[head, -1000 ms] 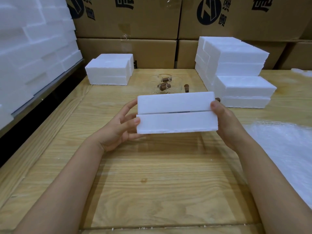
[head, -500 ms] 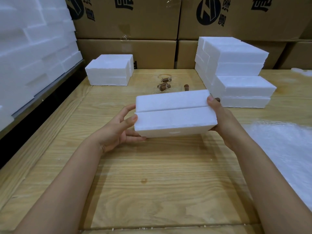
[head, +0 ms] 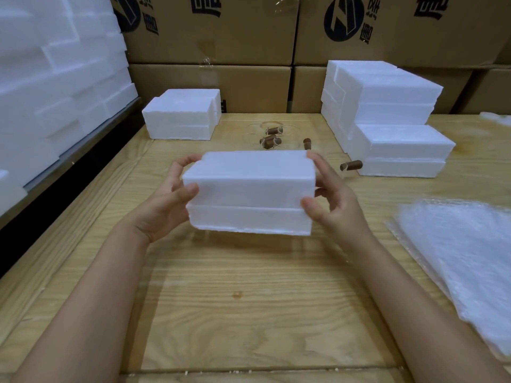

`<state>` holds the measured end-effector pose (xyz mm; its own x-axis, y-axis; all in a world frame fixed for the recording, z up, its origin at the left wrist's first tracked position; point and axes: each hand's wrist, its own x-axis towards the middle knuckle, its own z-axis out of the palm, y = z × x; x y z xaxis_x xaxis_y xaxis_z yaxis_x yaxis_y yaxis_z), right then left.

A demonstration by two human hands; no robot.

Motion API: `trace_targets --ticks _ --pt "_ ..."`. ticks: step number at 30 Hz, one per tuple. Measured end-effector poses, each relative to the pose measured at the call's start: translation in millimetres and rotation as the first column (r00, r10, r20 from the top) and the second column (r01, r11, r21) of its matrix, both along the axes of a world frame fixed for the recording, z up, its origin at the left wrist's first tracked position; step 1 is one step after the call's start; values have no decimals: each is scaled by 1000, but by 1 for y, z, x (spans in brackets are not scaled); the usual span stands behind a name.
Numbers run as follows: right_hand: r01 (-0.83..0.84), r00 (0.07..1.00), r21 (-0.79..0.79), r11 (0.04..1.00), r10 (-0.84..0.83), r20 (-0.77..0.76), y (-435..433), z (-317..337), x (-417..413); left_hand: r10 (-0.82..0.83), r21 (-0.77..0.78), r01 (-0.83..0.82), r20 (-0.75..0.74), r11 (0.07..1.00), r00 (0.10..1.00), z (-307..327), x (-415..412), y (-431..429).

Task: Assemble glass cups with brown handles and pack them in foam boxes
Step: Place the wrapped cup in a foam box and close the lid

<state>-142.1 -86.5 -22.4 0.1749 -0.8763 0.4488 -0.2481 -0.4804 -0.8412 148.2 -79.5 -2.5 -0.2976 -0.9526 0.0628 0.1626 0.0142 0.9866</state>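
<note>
A person's left hand (head: 166, 208) grips the left end of a white rectangular two-part foam box (head: 250, 189), held just above a pale wooden table (head: 243, 299). The right hand (head: 336, 208) clasps the opposite end. The foam looks light, stiff and crumbly, so holding both ends across the seam seems safest.

- One foam box (head: 250, 189), gripped between left hand (head: 163, 208) and right hand (head: 336, 205).
- Four brown handles (head: 269, 141), beyond the hands.
- Two more foam boxes (head: 178, 120), past the left hand.
- One bubble wrap pile (head: 464, 258), right of the right hand.
</note>
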Motion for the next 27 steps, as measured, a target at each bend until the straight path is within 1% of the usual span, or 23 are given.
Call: trace_targets --ticks 2,4,5,8,10,11,12,13,14,15,16,17,18,19,20,22,24,27 --pt "-29 994 3 1000 29 -109 1 -7 9 87 26 -87 -30 996 996 -4 2 0" --pt "-87 979 63 994 97 -180 1 -15 18 153 40 -151 -73 988 985 -8 7 0" --pt "-113 969 87 990 129 -211 0 -18 21 178 37 -176 -69 984 982 -9 10 0" --pt "-147 943 119 982 176 -284 -1 -23 25 206 -9 -206 43 979 978 -6 15 3" --pt "-169 932 125 978 199 -302 -2 -25 24 204 -67 -195 188 979 961 -1 20 4" --pt "-177 929 120 977 206 -308 -2 -26 23 227 -138 -195 285 971 931 2 22 5" --pt "-177 930 109 978 202 -306 -2 -27 23 284 -254 -193 398 948 872 7 22 7" --pt "-169 936 91 981 189 -298 -2 -27 23 369 -405 -161 512 900 776 11 20 10" --pt "-157 941 70 985 171 -292 -2 -27 24 476 -568 -77 599 819 643 13 15 12" --pt "-145 945 50 988 153 -290 -3 -26 25 583 -700 60 637 712 505 12 7 15" --pt "-135 946 38 990 141 -292 -3 -25 26 682 -773 223 630 594 371 8 -1 16" --pt "-131 946 36 991 135 -294 -4 -25 27 759 -785 363 601 502 251 3 -10 16" --pt "-128 945 39 991 134 -298 -4 -25 27 808 -772 451 565 448 166 -3 -17 16" --pt "-127 943 43 991 134 -304 -5 -25 27 842 -769 484 528 418 113 -8 -22 16" --pt "-127 940 44 991 134 -313 -6 -26 26 864 -780 479 497 403 82 -12 -23 15" --pt "-119 935 55 991 131 -331 -6 -26 27 886 -811 426 462 403 42 -17 -21 11" --pt "-92 935 68 993 109 -337 -5 -27 27 888 -838 334 460 431 9 -20 -14 6" --pt "-53 930 68 996 74 -360 -5 -28 27 860 -848 182 510 498 24 -26 6 -7"
